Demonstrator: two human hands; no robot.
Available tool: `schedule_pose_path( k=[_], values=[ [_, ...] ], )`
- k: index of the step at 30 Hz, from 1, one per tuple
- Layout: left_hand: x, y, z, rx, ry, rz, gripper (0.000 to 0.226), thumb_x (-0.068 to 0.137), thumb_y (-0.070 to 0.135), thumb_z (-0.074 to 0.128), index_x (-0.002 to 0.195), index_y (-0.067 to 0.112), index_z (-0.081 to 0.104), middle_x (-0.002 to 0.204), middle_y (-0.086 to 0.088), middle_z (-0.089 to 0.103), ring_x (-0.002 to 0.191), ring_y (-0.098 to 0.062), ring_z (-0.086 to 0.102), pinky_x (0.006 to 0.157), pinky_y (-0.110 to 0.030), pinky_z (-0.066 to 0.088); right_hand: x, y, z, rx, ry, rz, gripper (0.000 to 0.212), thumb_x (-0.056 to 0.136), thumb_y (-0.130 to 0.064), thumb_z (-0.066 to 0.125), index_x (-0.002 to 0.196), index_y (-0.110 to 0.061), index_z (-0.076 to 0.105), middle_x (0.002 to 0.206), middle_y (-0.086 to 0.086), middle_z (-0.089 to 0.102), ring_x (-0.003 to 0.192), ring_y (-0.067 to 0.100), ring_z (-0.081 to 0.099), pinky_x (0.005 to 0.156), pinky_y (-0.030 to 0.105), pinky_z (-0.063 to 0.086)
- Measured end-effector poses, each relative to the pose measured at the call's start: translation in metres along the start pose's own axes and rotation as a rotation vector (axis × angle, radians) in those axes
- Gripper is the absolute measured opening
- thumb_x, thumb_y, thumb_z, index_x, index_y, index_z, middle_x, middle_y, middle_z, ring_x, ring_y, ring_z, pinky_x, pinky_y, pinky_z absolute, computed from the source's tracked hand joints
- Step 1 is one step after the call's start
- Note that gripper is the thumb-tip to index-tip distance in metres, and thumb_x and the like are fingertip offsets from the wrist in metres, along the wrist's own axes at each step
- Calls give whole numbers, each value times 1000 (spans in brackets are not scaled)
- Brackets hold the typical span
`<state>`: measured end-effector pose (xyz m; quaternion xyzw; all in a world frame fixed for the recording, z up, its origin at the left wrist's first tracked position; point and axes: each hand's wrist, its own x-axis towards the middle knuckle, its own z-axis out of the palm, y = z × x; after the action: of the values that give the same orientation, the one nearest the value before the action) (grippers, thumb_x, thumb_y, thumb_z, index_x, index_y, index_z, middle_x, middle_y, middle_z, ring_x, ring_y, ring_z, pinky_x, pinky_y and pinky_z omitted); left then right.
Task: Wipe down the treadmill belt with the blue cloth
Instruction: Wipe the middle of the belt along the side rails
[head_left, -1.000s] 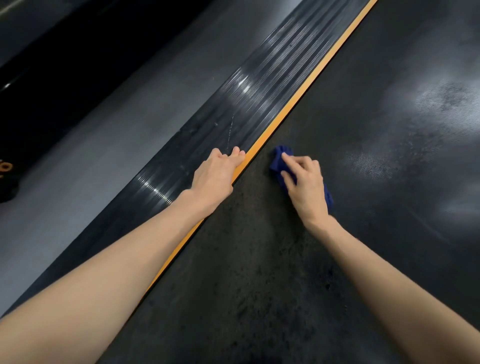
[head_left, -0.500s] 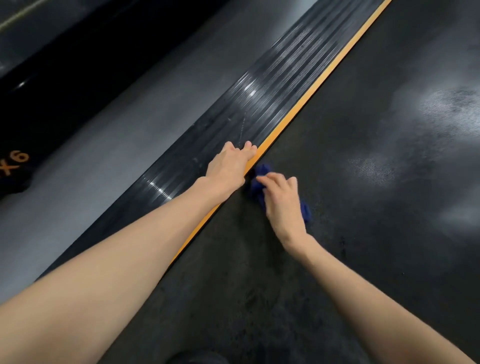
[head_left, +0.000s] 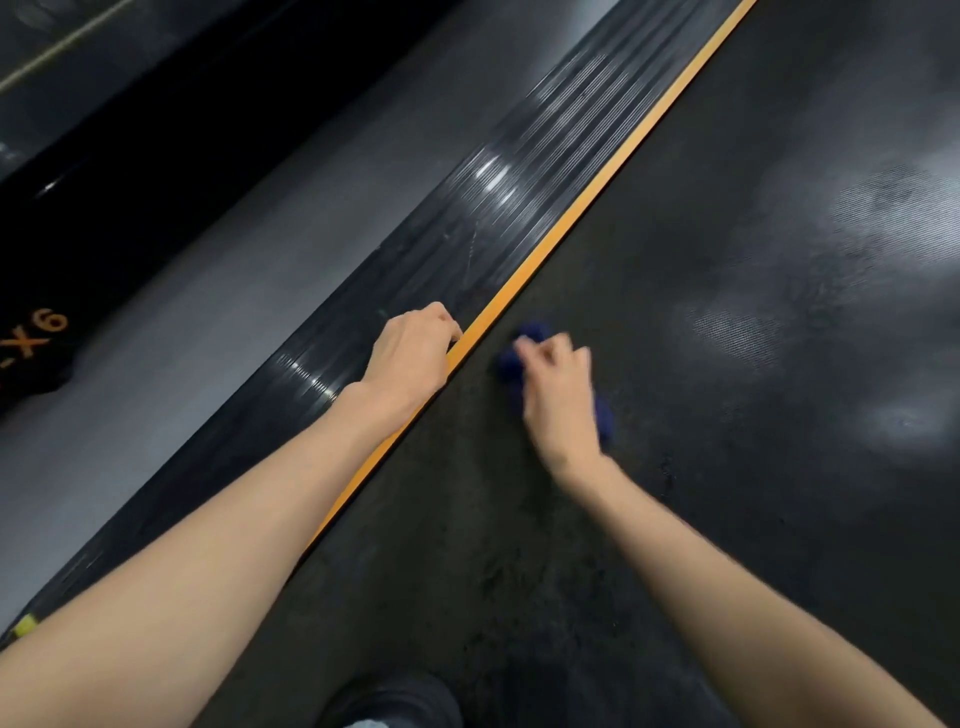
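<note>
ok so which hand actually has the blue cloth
The right hand, fingers curled round the blue cloth on the belt. The left hand only rests on the ribbed side rail.

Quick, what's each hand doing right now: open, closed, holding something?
Left hand: rests on the side rail, holding nothing; open or closed cannot be told.
Right hand: closed on the blue cloth.

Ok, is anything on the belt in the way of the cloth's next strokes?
Nothing visible. The right hand grips the blue cloth on the belt, and the belt beyond it shows only glare. The left hand rests on the ribbed side rail, beside the orange stripe, off the belt.
</note>
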<state>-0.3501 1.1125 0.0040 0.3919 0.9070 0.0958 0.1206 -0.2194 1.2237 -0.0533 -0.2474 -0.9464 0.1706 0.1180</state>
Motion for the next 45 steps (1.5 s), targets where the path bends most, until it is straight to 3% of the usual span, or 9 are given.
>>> schedule_pose_path(
  k=[3, 5, 10, 12, 18, 26, 32, 39, 45],
  values=[
    [-8, 4, -1, 47, -8, -36, 50, 83, 3, 64, 128, 20, 51, 128, 1, 53, 109, -20, 57, 86, -35, 47, -39, 11, -6, -217, -137, -598, 52, 69, -7, 61, 121, -11, 60, 99, 5, 59, 73, 22, 44, 61, 31, 46],
    [-13, 6, 1, 73, -21, -42, 57, 81, 0, 64, 132, 20, 47, 134, -1, 51, 111, -22, 58, 96, -37, 43, -17, 38, -14, -310, -80, -671, 54, 69, -7, 62, 123, -10, 59, 97, 6, 61, 73, 24, 42, 58, 31, 47],
    [-17, 2, 1, 26, -120, -34, 70, 83, -5, 60, 143, 20, 34, 151, -1, 32, 125, -26, 49, 106, -40, 36, 35, 44, -13, -27, 98, 271, 46, 83, 4, 54, 128, -6, 52, 111, 14, 54, 88, 32, 43, 76, 42, 43],
    [-16, 1, -1, 14, -149, -47, 72, 86, -1, 61, 146, 22, 29, 153, 1, 26, 129, -25, 46, 103, -40, 40, 23, 15, -4, 81, 108, 332, 44, 82, 4, 53, 125, -6, 53, 115, 14, 52, 90, 31, 42, 79, 39, 40],
    [-18, -3, 8, -41, -151, -62, 75, 85, -6, 59, 147, 22, 27, 155, 1, 23, 133, -26, 40, 102, -42, 42, -33, 13, -4, -247, -86, -657, 48, 77, -6, 40, 121, -8, 60, 102, 8, 61, 70, 25, 52, 64, 32, 51],
    [-17, -2, 8, 7, -136, -44, 76, 86, -6, 58, 148, 20, 23, 155, 0, 22, 134, -25, 38, 102, -42, 41, 14, 8, -4, 42, 72, 305, 50, 82, 3, 53, 131, -6, 47, 118, 15, 46, 95, 31, 40, 83, 36, 40],
    [-20, 1, 6, 48, -151, -24, 76, 86, -2, 60, 148, 18, 21, 156, -1, 18, 135, -25, 37, 102, -39, 41, -19, 38, -10, -312, -102, -715, 52, 82, -6, 39, 132, -7, 50, 112, 11, 54, 79, 25, 47, 71, 34, 49],
    [-17, 2, 6, 34, -167, -55, 75, 86, -3, 59, 148, 19, 23, 156, 0, 19, 135, -25, 37, 103, -40, 40, 9, 42, -8, 64, 67, 240, 53, 78, 4, 56, 131, -2, 46, 116, 20, 47, 97, 34, 45, 88, 43, 44],
    [-18, 2, 5, 12, -163, -49, 73, 86, -2, 60, 147, 19, 26, 155, -1, 20, 132, -26, 42, 99, -39, 44, -44, 24, -5, -138, -188, -735, 58, 77, -1, 59, 133, -3, 48, 118, 12, 57, 95, 26, 56, 83, 35, 52]
  ],
)
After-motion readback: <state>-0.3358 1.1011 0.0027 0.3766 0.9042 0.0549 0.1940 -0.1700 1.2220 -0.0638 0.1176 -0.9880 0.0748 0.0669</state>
